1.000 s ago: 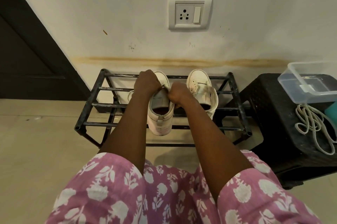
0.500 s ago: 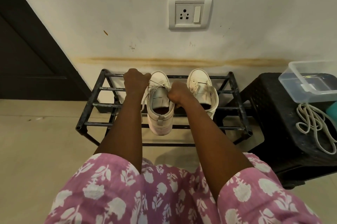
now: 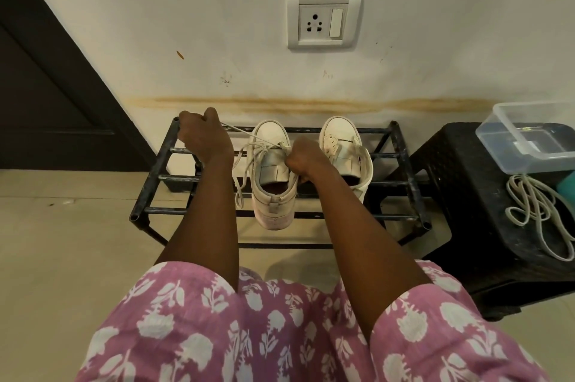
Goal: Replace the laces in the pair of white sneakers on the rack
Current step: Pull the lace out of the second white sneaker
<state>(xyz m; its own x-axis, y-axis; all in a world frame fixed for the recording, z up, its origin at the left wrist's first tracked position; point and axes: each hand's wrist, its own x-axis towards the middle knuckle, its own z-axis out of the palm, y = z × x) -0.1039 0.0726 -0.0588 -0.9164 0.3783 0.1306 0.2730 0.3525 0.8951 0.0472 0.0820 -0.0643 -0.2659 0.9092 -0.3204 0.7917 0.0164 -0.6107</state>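
Two white sneakers stand on a black metal rack (image 3: 155, 176), toes toward the wall. The left sneaker (image 3: 271, 182) has its lace (image 3: 245, 160) partly drawn out; a taut strand runs from its eyelets to my left hand (image 3: 203, 137), which is closed on it near the rack's back left corner. More of that lace hangs loose beside the shoe. My right hand (image 3: 303, 157) grips the left sneaker's right side by the tongue. The right sneaker (image 3: 345, 148) stands beside it with no lace that I can see in its eyelets.
A black plastic stool (image 3: 466, 195) stands right of the rack. On it lie a loose off-white lace (image 3: 535, 210) and a clear plastic tub (image 3: 529, 139). A wall socket (image 3: 323, 20) is above; a dark door (image 3: 46, 86) is at the left.
My left hand has moved left and back, away from the left sneaker, pulling a length of lace out of it. The right hand stays on the shoe.
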